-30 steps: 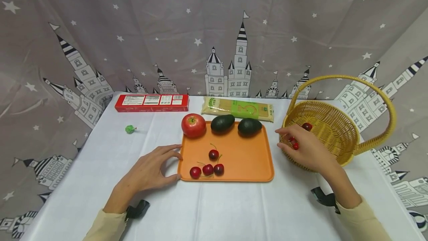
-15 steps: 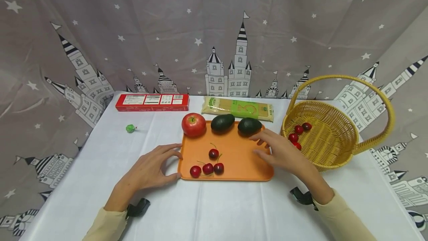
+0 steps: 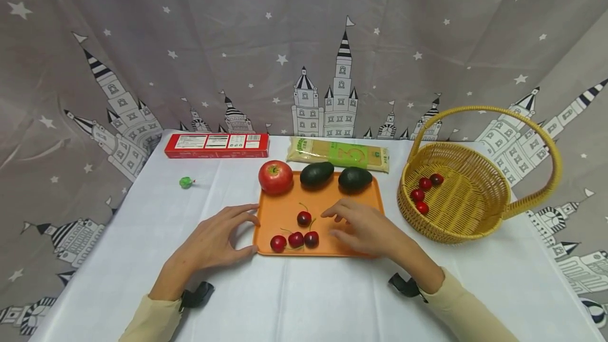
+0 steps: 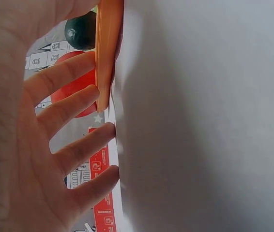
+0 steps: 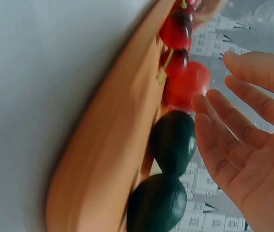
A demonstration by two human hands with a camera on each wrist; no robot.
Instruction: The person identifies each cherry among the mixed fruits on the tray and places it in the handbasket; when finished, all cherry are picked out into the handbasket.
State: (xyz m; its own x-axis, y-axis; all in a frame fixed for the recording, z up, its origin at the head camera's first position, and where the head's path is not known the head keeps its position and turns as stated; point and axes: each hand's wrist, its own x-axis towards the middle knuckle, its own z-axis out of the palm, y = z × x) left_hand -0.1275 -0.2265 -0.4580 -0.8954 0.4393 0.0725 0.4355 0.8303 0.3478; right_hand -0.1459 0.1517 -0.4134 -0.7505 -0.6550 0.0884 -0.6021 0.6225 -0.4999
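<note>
Green item point(image 3: 186, 182), small, kind unclear: on the white-covered table point(image 3: 323, 300). Behind it, one red box point(image 3: 216, 145), lying lengthwise, labels uppermost.

Left hand point(image 3: 214, 239): grip released, fingers spread, fingertips at the left edge of the tray.

Orange tray point(image 3: 280, 212), rectangular, shallow. Contents: one apple point(image 3: 275, 177) at the back left corner; four dark red tray cherries point(image 3: 311, 239), three in a row near the front edge, one just behind; two dark green avocados point(image 3: 316, 175) along the back edge. Behind the tray, one clear packet point(image 3: 338, 154) with green label.

Right hand point(image 3: 363, 228): over the tray's right part, near the cherries; grip released, holding nothing.

Yellow wicker basket point(image 3: 429, 226), tall arched handle: right of the tray. Contents: four basket cherries point(image 3: 421, 208) along the left side.

By view: the left wrist shows two fingertips on the tray rim, two beyond its corner; the right wrist shows the right palm; only the head view shows the basket.
</note>
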